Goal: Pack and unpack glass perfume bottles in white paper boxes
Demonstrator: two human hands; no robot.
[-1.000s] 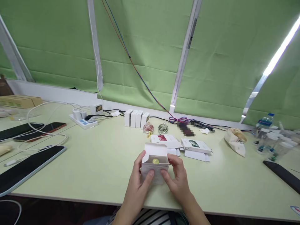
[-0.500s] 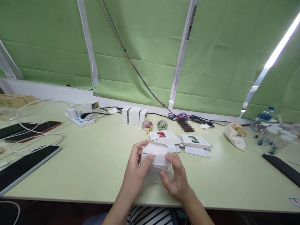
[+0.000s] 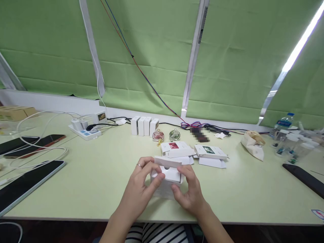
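A small white cardboard box [image 3: 165,189] stands on the table in front of me, its lid flap [image 3: 168,161] raised at the back. Inside the top, a white inner panel with a dark round notch shows. My right hand [image 3: 190,190] grips the box's right side between thumb and fingers. At the upper left corner, my left hand [image 3: 141,185] is closed, thumb and fingertips pinching the box's edge; a ring is on one finger. Just behind lie two flattened-looking white cartons, one with a red picture [image 3: 174,148] and one with a green picture [image 3: 211,152].
A red round glass bottle [image 3: 158,135] and a green one [image 3: 174,135] stand behind the cartons, near several small white boxes [image 3: 144,126]. Phones, cables and a power strip [image 3: 84,131] lie left. A cloth pouch [image 3: 253,145], clear jars and a water bottle [image 3: 283,125] are right.
The box's flap has gone from lying forward to standing up, uncovering the inner panel. My left hand has shifted, with its fingers now bent over the top left corner. The right hand stays on the box.
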